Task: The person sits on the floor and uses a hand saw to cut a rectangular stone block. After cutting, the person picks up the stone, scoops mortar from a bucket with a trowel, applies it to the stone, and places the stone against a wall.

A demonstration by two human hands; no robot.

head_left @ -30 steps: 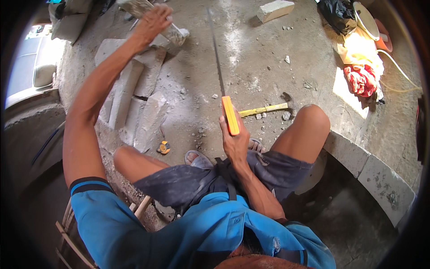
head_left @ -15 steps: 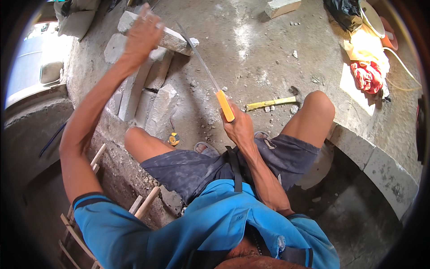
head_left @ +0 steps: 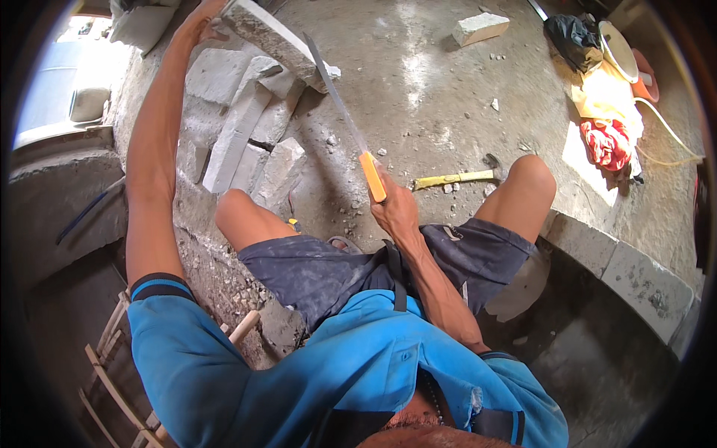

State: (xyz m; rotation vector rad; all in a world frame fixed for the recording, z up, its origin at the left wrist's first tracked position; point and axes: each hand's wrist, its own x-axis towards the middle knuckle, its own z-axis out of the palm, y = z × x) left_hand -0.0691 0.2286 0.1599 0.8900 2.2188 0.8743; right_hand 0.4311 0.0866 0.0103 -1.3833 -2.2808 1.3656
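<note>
My right hand (head_left: pixel 396 209) is closed around the yellow handle (head_left: pixel 373 177) of a handsaw. Its long thin blade (head_left: pixel 336 97) slants up and left, the upper part passing over or beside the right end of a long pale block (head_left: pixel 278 41). At the block's far left end, near the top edge of the picture, my left hand (head_left: pixel 200 24) grips it; some fingers are hidden. Under and near that block, several more pale, rough blocks (head_left: pixel 237 134) are piled against one another.
A hammer (head_left: pixel 453 179) with a yellow handle lies on the dusty floor before my right knee, among chips. Farther off lies a loose block (head_left: pixel 480 28). Red cloth (head_left: pixel 609 143) and a black bag (head_left: pixel 567 41) are at the right. Wooden sticks (head_left: pixel 112 384) stand in the lower left.
My left hand has moved up and left to the block's far end. The block has swung, its left end now farther away. The saw in my right hand has barely shifted.
</note>
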